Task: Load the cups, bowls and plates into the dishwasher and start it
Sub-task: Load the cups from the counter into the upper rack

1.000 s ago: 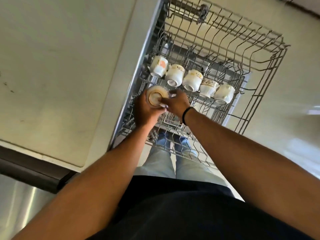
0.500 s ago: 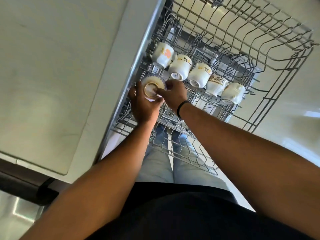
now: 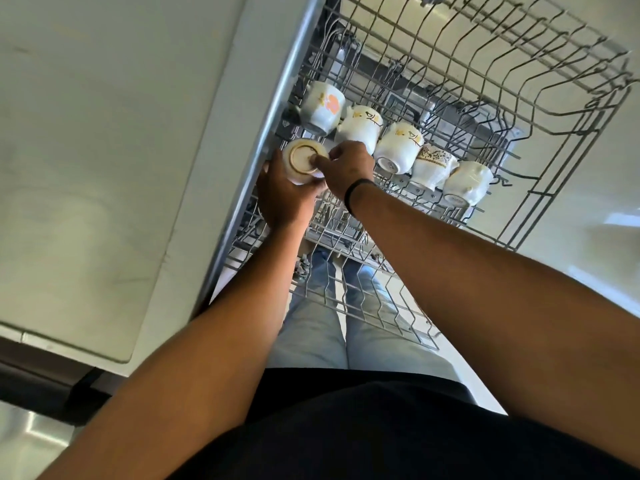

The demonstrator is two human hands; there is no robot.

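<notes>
The left hand [image 3: 282, 199] cups an upturned cup [image 3: 303, 161] at the rack's [image 3: 571, 109] left edge, near the cup row [image 3: 398, 147]; the right hand [image 3: 346, 168] pinches its base. Released off the tines, it could tip and knock the neighbours.

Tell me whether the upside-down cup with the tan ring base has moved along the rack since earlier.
No: the upside-down tan-ringed cup stays just before the orange-flowered white cup, at the grey wire rack's left edge.
</notes>
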